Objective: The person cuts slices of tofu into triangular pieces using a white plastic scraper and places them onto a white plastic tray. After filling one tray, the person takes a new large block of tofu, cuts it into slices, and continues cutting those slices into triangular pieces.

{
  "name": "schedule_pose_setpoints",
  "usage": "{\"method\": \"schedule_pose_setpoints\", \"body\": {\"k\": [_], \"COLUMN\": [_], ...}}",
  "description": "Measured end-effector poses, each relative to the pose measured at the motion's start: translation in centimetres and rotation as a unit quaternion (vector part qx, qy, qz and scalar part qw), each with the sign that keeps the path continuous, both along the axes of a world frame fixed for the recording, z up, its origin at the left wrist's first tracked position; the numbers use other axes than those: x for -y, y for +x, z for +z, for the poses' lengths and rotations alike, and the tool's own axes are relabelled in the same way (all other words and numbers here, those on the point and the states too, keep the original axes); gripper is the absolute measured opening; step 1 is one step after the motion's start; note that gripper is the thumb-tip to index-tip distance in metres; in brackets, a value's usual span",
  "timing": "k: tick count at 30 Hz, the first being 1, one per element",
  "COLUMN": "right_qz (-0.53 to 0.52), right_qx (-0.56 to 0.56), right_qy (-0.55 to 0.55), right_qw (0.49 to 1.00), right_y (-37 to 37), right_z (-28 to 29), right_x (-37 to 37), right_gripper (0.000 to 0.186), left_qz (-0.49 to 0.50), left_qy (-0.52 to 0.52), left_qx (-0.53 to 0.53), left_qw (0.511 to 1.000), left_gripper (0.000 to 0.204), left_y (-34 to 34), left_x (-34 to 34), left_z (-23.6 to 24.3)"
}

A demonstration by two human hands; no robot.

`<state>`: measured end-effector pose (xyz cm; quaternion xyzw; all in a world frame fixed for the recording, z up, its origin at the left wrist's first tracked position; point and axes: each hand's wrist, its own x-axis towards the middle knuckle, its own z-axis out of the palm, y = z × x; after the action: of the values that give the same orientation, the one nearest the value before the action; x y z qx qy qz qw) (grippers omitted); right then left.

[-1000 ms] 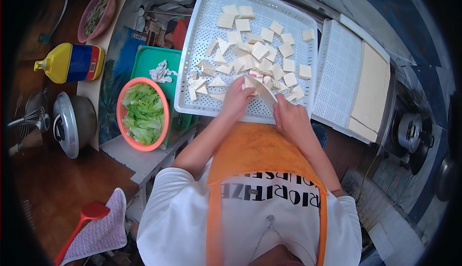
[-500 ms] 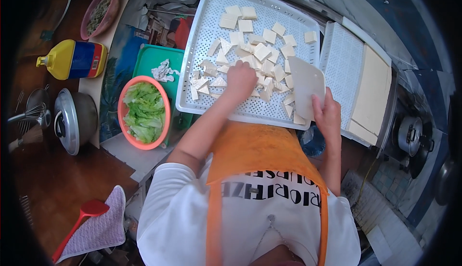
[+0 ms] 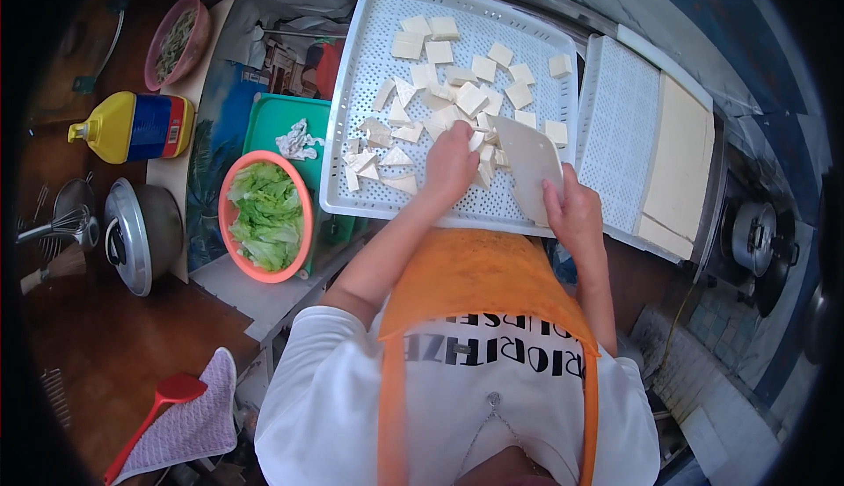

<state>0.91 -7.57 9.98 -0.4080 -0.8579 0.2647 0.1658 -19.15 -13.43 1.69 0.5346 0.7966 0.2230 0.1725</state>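
Observation:
A white perforated tray (image 3: 352, 189) lies before me with many pale tofu pieces (image 3: 470, 97), cut into squares and triangles, loosely scattered and heaped in the middle. My left hand (image 3: 452, 168) reaches into the heap, its fingers curled down against the tofu; whatever they grip is hidden under them. In my right hand (image 3: 576, 215) is a flat, pale scraper (image 3: 526, 166), held by its near edge and tilted over the tray's right part. Its far edge meets the tofu just right of my left hand, and it hides some pieces behind it.
Right of the tray, a second perforated tray (image 3: 613, 134) holds a large pale slab (image 3: 679, 165). An orange bowl of lettuce (image 3: 266, 217) sits at the left on a green tray (image 3: 280, 119). Further left are a yellow-and-blue jug (image 3: 134, 127), a lidded pot (image 3: 141, 233) and a pink bowl (image 3: 180, 42).
The scraper in my right hand has swept left through the tofu, closer to my left hand. My left hand has shifted slightly right and nearer to me.

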Motion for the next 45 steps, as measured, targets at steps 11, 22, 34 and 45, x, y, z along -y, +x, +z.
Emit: {"method": "schedule_pose_setpoints", "body": {"k": [11,22,34,45], "right_qz": [0.123,0.141,0.213,0.033], "right_qx": [0.02,0.033,-0.013,-0.037], "right_qy": [0.097,0.072,-0.016,0.01], "right_qw": [0.987,0.987,0.977,0.999], "right_y": [-4.6,-5.6,-4.1,-3.4], "right_z": [1.8,2.2,-0.3,1.4], "right_x": [3.5,4.1,0.8,-0.9], "right_gripper": [0.02,0.019,0.029,0.024], "left_qz": [0.207,0.213,0.129,-0.095], "left_qy": [0.102,0.114,0.03,0.049], "left_qx": [0.689,0.668,0.48,-0.198], "left_qw": [0.687,0.704,0.867,0.974], "left_gripper": [0.034,0.032,0.032,0.028], "left_y": [-2.2,-2.2,-6.1,-10.1], "left_x": [2.6,3.4,8.8,-3.5], "left_z": [-0.5,0.3,1.1,-0.3]}}
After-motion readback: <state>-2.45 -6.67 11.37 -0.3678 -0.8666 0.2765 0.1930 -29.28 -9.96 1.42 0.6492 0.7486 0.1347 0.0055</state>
